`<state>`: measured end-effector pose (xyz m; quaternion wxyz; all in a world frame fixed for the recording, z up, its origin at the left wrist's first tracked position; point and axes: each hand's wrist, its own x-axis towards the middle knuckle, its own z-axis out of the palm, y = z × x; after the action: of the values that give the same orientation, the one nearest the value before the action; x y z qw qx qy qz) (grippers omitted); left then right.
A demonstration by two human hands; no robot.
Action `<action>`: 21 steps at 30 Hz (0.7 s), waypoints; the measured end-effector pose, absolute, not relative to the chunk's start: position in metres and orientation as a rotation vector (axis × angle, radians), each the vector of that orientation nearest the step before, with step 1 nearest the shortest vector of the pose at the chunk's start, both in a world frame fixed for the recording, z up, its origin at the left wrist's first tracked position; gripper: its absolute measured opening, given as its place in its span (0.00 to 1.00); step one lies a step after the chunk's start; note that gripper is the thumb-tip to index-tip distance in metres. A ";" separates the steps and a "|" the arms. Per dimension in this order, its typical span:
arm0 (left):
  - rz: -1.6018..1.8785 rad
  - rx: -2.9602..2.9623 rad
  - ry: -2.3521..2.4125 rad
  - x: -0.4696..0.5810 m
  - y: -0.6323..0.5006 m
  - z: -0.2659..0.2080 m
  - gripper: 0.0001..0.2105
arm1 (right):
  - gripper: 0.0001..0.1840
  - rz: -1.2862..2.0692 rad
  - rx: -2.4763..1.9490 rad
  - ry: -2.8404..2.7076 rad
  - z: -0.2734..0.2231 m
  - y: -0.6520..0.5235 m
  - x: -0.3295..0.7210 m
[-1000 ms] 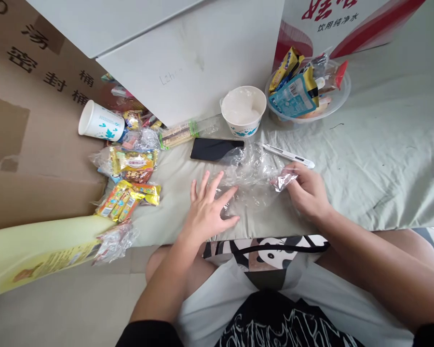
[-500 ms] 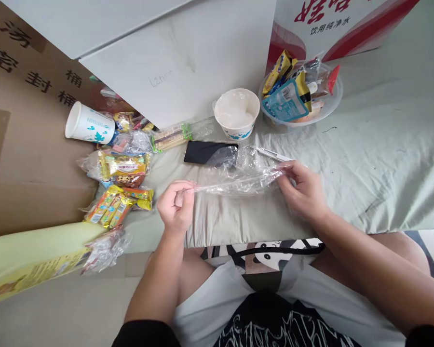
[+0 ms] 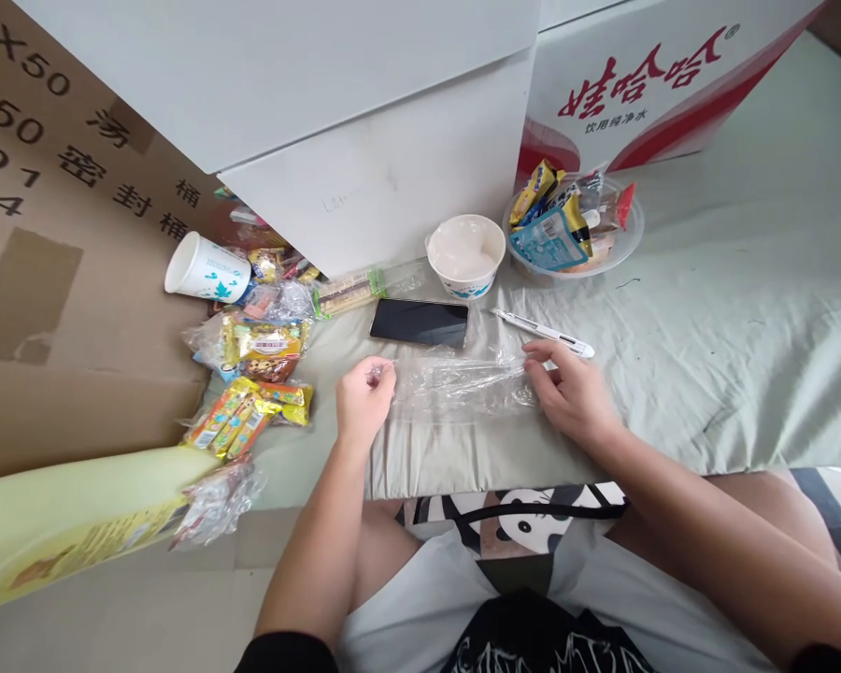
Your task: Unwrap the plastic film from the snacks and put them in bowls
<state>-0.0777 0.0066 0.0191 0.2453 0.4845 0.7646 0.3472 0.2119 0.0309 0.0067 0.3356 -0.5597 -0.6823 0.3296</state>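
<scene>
A clear plastic bag [image 3: 459, 391] is stretched flat between my two hands, just over the cloth near its front edge. My left hand [image 3: 365, 397] pinches the bag's left end with thumb and fingers. At the opposite end, my right hand [image 3: 567, 388] holds the bag's right edge between thumb and forefinger. Behind the bag lies a dark phone [image 3: 419, 322]. A white pen-like utility knife [image 3: 543, 332] rests on the cloth, close to my right fingers. Beyond the phone stands a white paper bowl [image 3: 466, 257], with clear film inside it.
A clear plastic bowl [image 3: 634, 248] of packaged snacks stands at the back right, before a white and red carton [image 3: 645, 103]. Wrapped snacks [image 3: 266, 341] pile up on the left beside a tipped paper cup [image 3: 206, 268]. A cardboard box [image 3: 98, 346] borders the left side.
The bag, bunched and twisted before, is now spread flatter and lower, clear of the phone and knife. Both hands remain pinched on its ends. The view has shifted upward a little.
</scene>
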 end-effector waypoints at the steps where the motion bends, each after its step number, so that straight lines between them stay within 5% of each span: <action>1: 0.897 1.358 2.111 -0.077 0.008 0.017 0.09 | 0.13 0.817 -1.464 -1.785 0.005 0.032 0.213; 11: 0.916 2.032 1.806 -0.063 0.017 0.006 0.09 | 0.13 0.593 -1.462 -1.968 0.001 0.028 0.213; 21: 1.078 1.957 1.852 -0.069 0.016 0.004 0.11 | 0.16 0.611 -1.600 -2.100 0.004 0.028 0.213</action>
<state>-0.0685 0.0156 0.0038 0.1193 0.6696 0.6337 0.3686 0.2129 0.0284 0.0042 0.2143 -0.5766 -0.7571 0.2202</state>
